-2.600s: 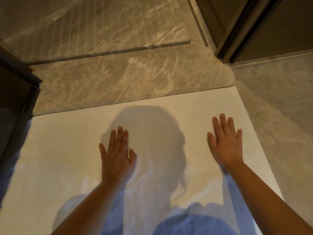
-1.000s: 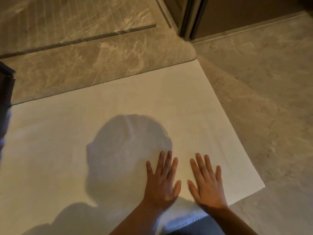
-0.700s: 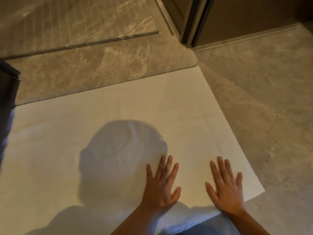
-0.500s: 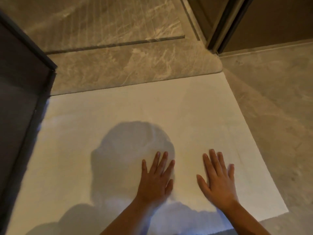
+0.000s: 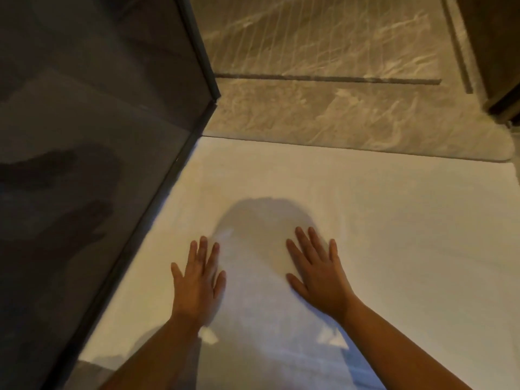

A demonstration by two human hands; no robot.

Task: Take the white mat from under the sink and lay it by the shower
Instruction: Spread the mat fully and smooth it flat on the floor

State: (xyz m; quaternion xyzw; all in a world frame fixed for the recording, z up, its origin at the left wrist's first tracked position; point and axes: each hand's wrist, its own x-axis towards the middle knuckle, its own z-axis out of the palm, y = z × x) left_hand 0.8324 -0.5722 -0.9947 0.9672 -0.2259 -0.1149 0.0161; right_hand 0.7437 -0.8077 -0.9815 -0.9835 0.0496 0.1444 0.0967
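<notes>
The white mat [image 5: 380,220] lies spread flat on the floor, under both palms. The left hand [image 5: 197,282] rests on it with fingers stretched out and flat, gripping nothing; the right hand [image 5: 318,277] lies just beside it, equally flat and spread. A shadow falls on the mat between and beyond the fingertips. Left of the left hand, the mat's edge runs along a dark glass panel [image 5: 84,164] with a black frame. Beyond the fingertips, the mat's far edge meets a raised marble threshold [image 5: 351,119], with the grooved shower floor [image 5: 323,38] past it
</notes>
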